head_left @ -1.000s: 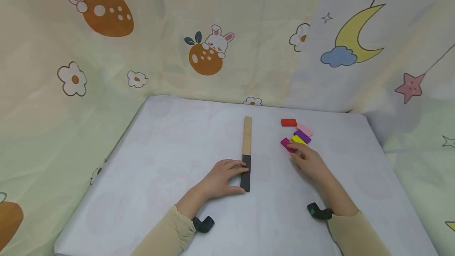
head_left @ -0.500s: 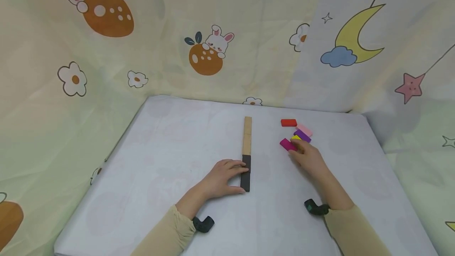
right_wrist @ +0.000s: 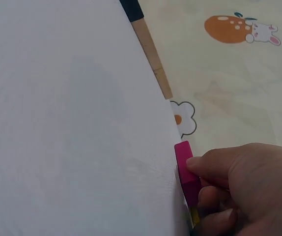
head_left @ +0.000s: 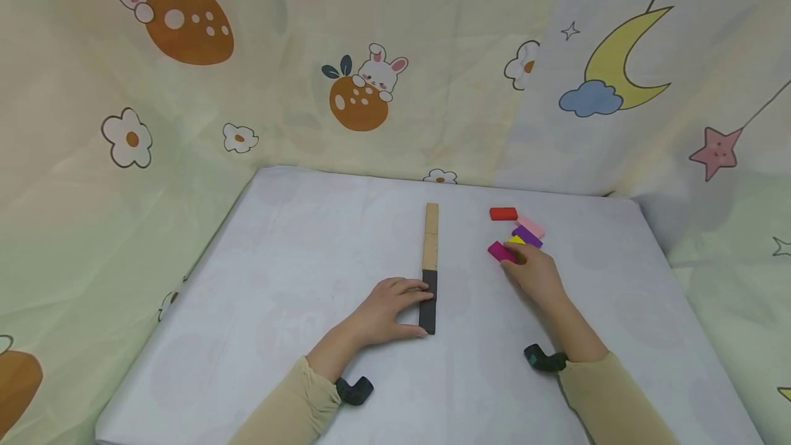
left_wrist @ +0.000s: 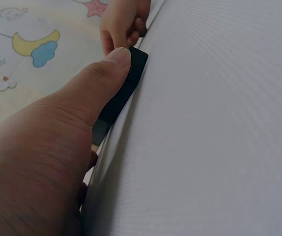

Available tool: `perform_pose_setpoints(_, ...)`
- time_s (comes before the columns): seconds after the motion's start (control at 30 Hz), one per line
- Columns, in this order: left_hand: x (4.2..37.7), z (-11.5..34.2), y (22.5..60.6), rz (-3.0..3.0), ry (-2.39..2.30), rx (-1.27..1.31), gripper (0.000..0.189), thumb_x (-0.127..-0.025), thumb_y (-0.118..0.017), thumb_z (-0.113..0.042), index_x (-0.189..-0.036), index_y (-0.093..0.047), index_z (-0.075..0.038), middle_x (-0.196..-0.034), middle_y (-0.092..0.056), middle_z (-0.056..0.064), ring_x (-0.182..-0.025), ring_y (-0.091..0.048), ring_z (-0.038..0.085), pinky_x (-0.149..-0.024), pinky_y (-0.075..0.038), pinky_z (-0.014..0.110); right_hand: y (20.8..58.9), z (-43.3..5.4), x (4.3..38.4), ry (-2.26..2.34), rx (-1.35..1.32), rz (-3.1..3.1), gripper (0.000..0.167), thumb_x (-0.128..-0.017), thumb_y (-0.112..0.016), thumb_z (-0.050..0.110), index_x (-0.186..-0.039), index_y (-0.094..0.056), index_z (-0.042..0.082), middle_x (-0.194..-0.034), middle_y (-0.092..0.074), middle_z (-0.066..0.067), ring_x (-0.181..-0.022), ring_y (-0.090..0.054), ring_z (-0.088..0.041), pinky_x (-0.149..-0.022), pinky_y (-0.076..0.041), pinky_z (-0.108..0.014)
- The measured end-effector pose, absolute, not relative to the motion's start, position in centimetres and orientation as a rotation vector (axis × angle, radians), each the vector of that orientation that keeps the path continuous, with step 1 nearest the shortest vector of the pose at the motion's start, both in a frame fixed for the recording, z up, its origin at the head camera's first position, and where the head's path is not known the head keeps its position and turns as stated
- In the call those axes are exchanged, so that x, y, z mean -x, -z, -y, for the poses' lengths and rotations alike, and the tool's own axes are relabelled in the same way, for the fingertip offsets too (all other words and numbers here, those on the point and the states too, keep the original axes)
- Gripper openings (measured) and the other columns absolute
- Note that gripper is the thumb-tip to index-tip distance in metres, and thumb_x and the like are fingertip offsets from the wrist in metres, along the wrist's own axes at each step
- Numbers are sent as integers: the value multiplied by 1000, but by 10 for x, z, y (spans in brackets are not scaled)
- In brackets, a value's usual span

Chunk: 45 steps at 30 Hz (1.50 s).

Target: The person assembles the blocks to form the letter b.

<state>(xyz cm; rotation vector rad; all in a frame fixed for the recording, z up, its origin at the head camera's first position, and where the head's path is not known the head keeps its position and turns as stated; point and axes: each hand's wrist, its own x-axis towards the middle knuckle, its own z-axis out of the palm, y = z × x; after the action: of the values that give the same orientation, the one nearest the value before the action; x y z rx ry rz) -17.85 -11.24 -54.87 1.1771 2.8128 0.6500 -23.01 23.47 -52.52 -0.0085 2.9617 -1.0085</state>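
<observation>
In the head view, my left hand (head_left: 386,311) rests with its fingertips on two black blocks (head_left: 428,318) laid end to end. Its thumb lies at the near block's lower end; the left wrist view shows that thumb against the black side (left_wrist: 114,108). My right hand (head_left: 539,277) pinches a magenta block (head_left: 501,251) by its right end, thumb on one face in the right wrist view, other fingers curled behind. A yellow block (head_left: 515,240), partly hidden by the right fingers, sits beside the magenta one, and a purple block (head_left: 528,236) lies just beyond.
Two plain wooden blocks (head_left: 430,235) extend the black pair away from me in one straight line. A pink block (head_left: 531,226) and a red block (head_left: 503,213) lie farther back on the white table (head_left: 296,239). A patterned cloth (head_left: 457,88) hangs behind and at the sides.
My right hand has shifted slightly left, its fingers closing on the magenta block's right end and covering more of the yellow block. The left hand stays in place on the black blocks.
</observation>
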Motion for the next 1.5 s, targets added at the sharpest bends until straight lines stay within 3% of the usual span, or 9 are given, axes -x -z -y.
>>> perform_pose_setpoints(0.23, 179, 112, 549, -2801, -651, -1164, 67, -86, -62, -65, -144, -49, -34, -151, -43, -14, -140, -38, 15, -119, -27, 40, 520, -229, 230, 1009, -18, -2949, 46, -96, -62, 24, -140, -56, 11, -140, -56, -20, -123, -52, -40, -97, -51, -54)
perform_pose_setpoints(0.4, 178, 112, 548, -2806, -655, -1169, 67, -86, -63, -65, -144, -50, -34, -150, -43, -14, -139, -39, 15, -119, -28, 40, 514, -220, 234, 1038, 18, -2945, 44, -96, -64, 25, -137, -59, 13, -115, -66, -16, -94, -56, -28, -74, -51, -36)
perform_pose_setpoints(0.5, 179, 112, 548, -2811, -648, -1170, 67, -86, -62, -66, -144, -50, -34, -150, -43, -14, -139, -39, 15, -118, -29, 41, 512, -215, 239, 1064, 46, -2907, 44, -95, -64, 26, -138, -58, 16, -111, -66, -12, -90, -54, -25, -70, -47, -29)
perform_pose_setpoints(0.63, 179, 112, 548, -2818, -640, -1174, 67, -87, -61, -67, -144, -49, -35, -150, -44, -13, -139, -39, 16, -118, -30, 42, 511, -205, 245, 1074, 109, -2870, 45, -95, -65, 26, -139, -58, 18, -129, -62, -11, -99, -54, -26, -74, -49, -30)
perform_pose_setpoints(0.77, 178, 112, 548, -2819, -640, -1172, 66, -87, -61, -66, -144, -49, -35, -150, -44, -13, -139, -39, 16, -117, -30, 43, 512, -193, 252, 1059, 137, -2846, 46, -95, -65, 26, -139, -58, 18, -136, -59, -12, -105, -55, -27, -82, -54, -36)
perform_pose_setpoints(1.0, 179, 111, 548, -2818, -629, -1170, 66, -86, -60, -67, -144, -50, -35, -150, -44, -14, -140, -39, 16, -117, -31, 43, 514, -174, 262, 1033, 122, -2813, 45, -94, -66, 27, -138, -58, 22, -139, -58, -10, -114, -56, -30, -98, -53, -47)
perform_pose_setpoints(1.5, 179, 112, 547, -2831, -633, -1203, 66, -86, -62, -65, -143, -51, -34, -148, -46, -12, -138, -41, 15, -117, -31, 42, 520, -155, 273, 999, 196, -2828, 42, -94, -67, 28, -135, -61, 24, -136, -61, -7, -112, -58, -29, -99, -52, -48)
